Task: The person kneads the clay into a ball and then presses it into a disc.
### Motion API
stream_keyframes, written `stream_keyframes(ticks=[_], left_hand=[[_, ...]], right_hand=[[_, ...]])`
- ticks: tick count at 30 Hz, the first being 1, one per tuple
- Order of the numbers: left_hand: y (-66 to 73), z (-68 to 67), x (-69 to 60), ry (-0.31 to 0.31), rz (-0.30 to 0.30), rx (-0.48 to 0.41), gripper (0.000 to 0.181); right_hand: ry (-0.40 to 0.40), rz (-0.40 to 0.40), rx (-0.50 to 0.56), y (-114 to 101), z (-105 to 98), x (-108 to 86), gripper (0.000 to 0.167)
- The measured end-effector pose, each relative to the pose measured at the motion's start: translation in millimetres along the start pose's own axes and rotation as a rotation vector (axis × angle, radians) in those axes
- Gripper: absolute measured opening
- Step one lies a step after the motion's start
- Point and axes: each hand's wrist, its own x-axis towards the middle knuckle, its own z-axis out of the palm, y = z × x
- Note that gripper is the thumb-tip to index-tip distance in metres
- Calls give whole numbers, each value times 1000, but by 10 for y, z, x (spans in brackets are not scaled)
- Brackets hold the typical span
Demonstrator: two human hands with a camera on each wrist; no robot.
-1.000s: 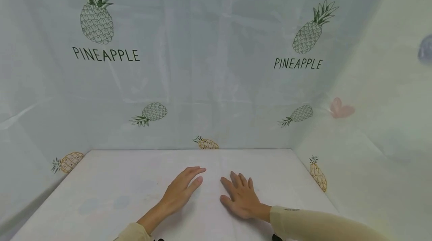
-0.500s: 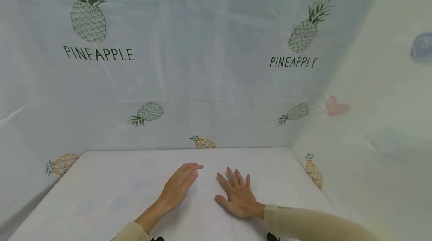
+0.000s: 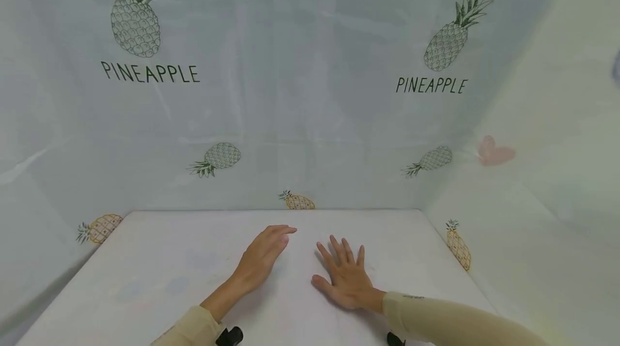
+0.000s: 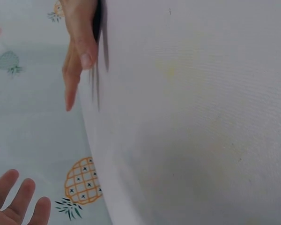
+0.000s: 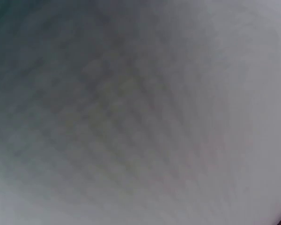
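Note:
My left hand (image 3: 259,257) is held above the white table (image 3: 169,260) left of its middle, fingers extended and thumb alongside, with nothing in it. In the left wrist view, several of its fingertips (image 4: 24,194) show at the lower left corner. To the right of it, my right hand (image 3: 346,279) lies palm down with fingers spread, over or on the tabletop. That same right hand (image 4: 82,35) appears side-on at the top of the left wrist view. A close, blurred pale surface (image 5: 178,131) fills the right wrist view, so no work shows there.
A pale curtain (image 3: 310,93) printed with pineapples stands behind the table. Another sheet (image 3: 542,184), bearing a pink heart (image 3: 495,151), borders the right side. A dark device (image 3: 230,336) sits at the left wrist, and another (image 3: 394,339) is under the right wrist.
The right hand's fingers have spread wider and lie a little farther forward. The left hand has risen slightly in view, its thumb closer to the fingers. The head view has shifted slightly.

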Motion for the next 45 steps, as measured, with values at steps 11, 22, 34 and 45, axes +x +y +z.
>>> stream_keyframes(ticks=[11,22,34,45], left_hand=[[-54,-105,-31,24,6,23,42],[-92,-128,-59,28,-6,1,42],[-165,-234,-107,35,-46,32,42],[-230,-620,-182,35,-79,96,46]], right_hand=[[-19,-20,-27,-75,15,64,84],[-21,-42,-3,-74,102,82,82],[-165,38,240,56,34,167,84],[-250,176,640,173,-848,260,66]])
